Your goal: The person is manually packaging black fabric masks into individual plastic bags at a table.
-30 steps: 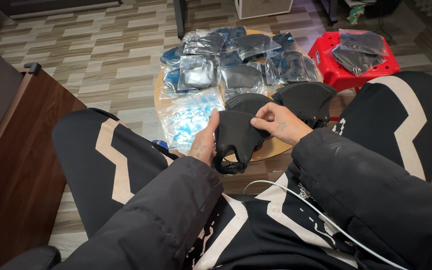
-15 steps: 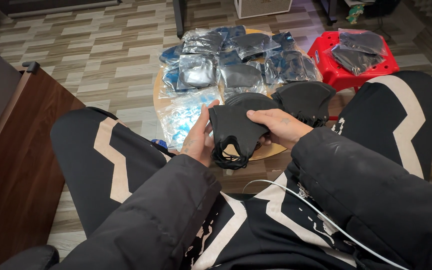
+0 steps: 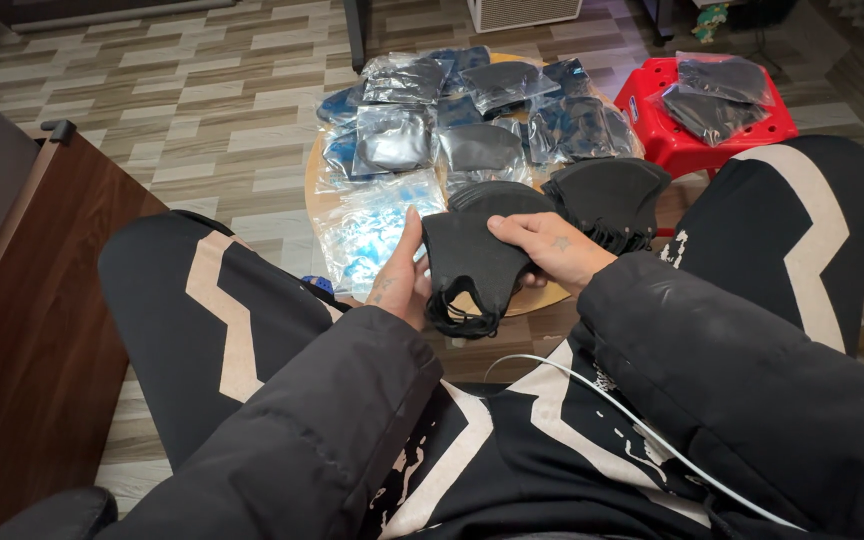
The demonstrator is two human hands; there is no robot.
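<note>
A small stack of black face masks (image 3: 472, 262), judged light, soft and floppy and best taken by its edges, is pinched above the round tabletop (image 3: 314, 185) between left hand (image 3: 399, 282) and right hand (image 3: 549, 250) fingers.

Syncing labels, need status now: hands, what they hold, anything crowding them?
Left hand and right hand both grip one black mask. Loose black mask stack just right of it. Bagged masks cover the round table beyond; nothing blocks the hands.
</note>
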